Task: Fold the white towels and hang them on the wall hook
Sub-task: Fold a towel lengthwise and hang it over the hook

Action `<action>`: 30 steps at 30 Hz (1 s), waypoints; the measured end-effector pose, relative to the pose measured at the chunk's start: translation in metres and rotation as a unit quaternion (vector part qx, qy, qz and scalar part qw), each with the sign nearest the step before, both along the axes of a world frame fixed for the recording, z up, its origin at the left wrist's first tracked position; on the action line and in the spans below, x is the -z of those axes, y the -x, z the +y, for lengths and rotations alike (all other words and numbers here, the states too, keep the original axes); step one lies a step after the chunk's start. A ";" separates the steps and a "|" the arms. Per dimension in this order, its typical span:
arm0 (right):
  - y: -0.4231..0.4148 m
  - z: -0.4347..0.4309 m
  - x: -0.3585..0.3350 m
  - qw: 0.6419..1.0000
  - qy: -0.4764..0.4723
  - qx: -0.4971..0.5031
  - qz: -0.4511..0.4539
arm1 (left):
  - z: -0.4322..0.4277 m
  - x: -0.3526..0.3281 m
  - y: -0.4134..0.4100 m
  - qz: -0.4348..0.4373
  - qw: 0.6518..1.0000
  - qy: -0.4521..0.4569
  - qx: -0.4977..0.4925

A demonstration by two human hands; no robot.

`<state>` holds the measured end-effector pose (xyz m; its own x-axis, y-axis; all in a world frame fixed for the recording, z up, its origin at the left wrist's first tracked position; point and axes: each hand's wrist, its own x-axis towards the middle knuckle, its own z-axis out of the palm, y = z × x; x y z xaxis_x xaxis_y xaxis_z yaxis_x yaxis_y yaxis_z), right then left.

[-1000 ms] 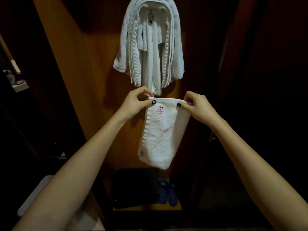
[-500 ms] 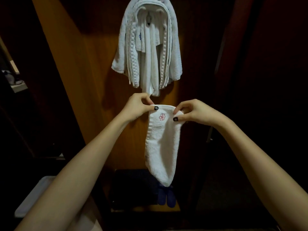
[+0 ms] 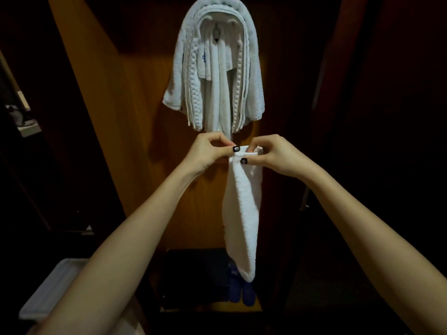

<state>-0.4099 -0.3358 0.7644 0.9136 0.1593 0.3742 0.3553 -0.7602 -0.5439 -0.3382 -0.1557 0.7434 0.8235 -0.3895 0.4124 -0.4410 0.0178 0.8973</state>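
the left hand [image 3: 210, 152] pinches the top edge of a small white towel [image 3: 242, 213] between curled thumb and forefinger, the dark-painted thumbnail lying on the cloth. the right hand [image 3: 278, 155] pinches the same top edge just beside it, fingers curled, so the two hands nearly touch and the cloth between them is gathered narrow. the towel hangs straight down from that grip as a long, slim, doubled strip with a rounded bottom end, free of everything below it. it sits in front of the middle of the wooden wall panel [image 3: 145, 122], just under the lower edge of the hung towels [image 3: 212, 76]. those are several white towels draped in layers over the wall hook [image 3: 216, 33] near the panel's top edge, with ribbed borders trailing down both sides. at the foot of the panel lie a dark mat [image 3: 196, 274] and a pair of blue slippers [image 3: 242, 292], the towel's tip in front of the slippers. a pale tray [image 3: 48, 288] shows at the lower left.
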 end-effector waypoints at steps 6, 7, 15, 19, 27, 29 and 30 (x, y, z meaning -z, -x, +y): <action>-0.005 0.003 -0.003 0.998 -0.050 0.031 -0.010 | -0.001 -0.002 0.000 0.011 1.000 0.008 0.019; -0.006 0.002 -0.004 0.998 -0.050 0.035 -0.015 | 0.001 -0.003 0.001 0.007 1.000 0.010 0.027; -0.007 0.005 -0.003 0.985 -0.119 0.046 -0.116 | -0.002 -0.008 0.007 -0.105 0.994 0.038 -0.011; -0.005 0.003 0.003 0.955 -0.282 -0.039 -0.082 | -0.005 -0.011 0.007 -0.100 0.990 0.086 -0.051; -0.017 -0.001 -0.003 0.915 -0.380 0.023 -0.132 | -0.015 0.026 0.013 0.043 0.992 0.069 0.100; -0.016 -0.004 -0.005 0.902 -0.419 0.013 -0.105 | -0.017 0.037 0.014 0.032 0.995 0.067 0.071; -0.015 -0.004 -0.004 0.893 -0.442 -0.012 -0.086 | -0.018 0.040 0.015 0.029 0.994 0.084 0.055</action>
